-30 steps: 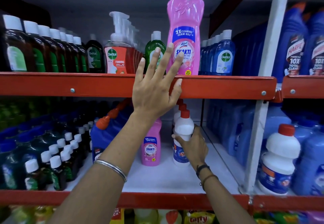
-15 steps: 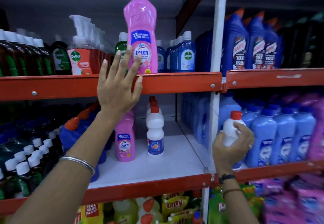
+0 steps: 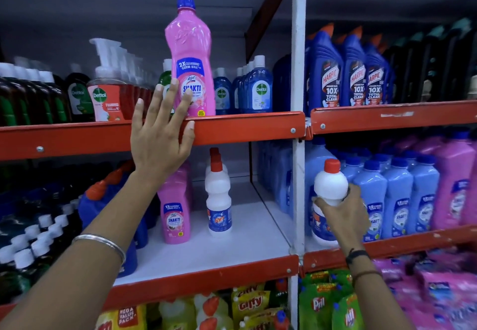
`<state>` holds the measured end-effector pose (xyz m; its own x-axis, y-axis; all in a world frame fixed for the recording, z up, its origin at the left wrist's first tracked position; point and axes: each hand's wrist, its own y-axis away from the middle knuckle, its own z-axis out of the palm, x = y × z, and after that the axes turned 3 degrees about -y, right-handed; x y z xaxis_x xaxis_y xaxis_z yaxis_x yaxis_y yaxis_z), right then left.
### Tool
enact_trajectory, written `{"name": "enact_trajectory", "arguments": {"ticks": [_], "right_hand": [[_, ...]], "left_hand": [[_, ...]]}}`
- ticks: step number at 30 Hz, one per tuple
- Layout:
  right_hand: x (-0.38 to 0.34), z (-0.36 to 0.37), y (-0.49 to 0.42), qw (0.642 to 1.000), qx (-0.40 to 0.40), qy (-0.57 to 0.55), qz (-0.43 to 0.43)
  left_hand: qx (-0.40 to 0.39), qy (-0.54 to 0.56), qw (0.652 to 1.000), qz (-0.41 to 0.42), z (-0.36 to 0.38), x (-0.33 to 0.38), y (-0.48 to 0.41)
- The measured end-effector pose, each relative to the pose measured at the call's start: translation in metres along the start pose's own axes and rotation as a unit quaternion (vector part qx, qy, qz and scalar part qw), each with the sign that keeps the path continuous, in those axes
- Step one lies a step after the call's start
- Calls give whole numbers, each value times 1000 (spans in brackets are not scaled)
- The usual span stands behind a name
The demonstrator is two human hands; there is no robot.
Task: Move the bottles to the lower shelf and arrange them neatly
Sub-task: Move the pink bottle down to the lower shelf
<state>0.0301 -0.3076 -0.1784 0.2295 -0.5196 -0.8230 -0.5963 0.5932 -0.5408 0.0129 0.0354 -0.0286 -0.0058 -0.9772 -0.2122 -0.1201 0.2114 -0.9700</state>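
While the tall pink bottle (image 3: 190, 71) stands at the front lip of the upper shelf (image 3: 245, 126), the left hand (image 3: 161, 133) is spread flat against it, fingers (image 3: 172, 92) open and not yet wrapped round; the palm lies over the shelf's red edge, seemingly so that the bottle is steadied before it is lifted clear. To the right of the white upright post (image 3: 298, 149), a white bottle with a red cap (image 3: 330, 187) is gripped round its middle by the right hand (image 3: 343, 216), held upright in front of the blue bottles (image 3: 397, 195), its base hidden behind the hand, so it cannot be told whether it rests on that shelf. Left of the post, the lower shelf (image 3: 245, 229) is seen with open white floor: a small pink bottle (image 3: 175, 216) and a row of white bottles (image 3: 219, 200) stand there, with bare room between that row and the post. The pink bottle's path down has to clear the red edge first; its height looks a close fit under the shelf above.
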Motion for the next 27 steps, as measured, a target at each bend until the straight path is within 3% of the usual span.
{"name": "enact_trajectory", "arguments": {"ticks": [5,8,12,20,27], "right_hand": [[-39,-18,25,992,124,-31,-13],[-66,-21,47,988,142,-55,-20],[-91,0,78,990,85,-103,-47],[-104,84,122,985,-127,-88,-70],[-94,120,129,984,-164,-51,-54]], "left_hand": [[-2,4,1000,-3,-2,-2,1],[2,3,1000,-3,-2,-2,1],[11,0,1000,-2,-1,-3,1],[7,-1,1000,16,-2,-6,-1],[16,-2,1000,17,0,-5,0]]}}
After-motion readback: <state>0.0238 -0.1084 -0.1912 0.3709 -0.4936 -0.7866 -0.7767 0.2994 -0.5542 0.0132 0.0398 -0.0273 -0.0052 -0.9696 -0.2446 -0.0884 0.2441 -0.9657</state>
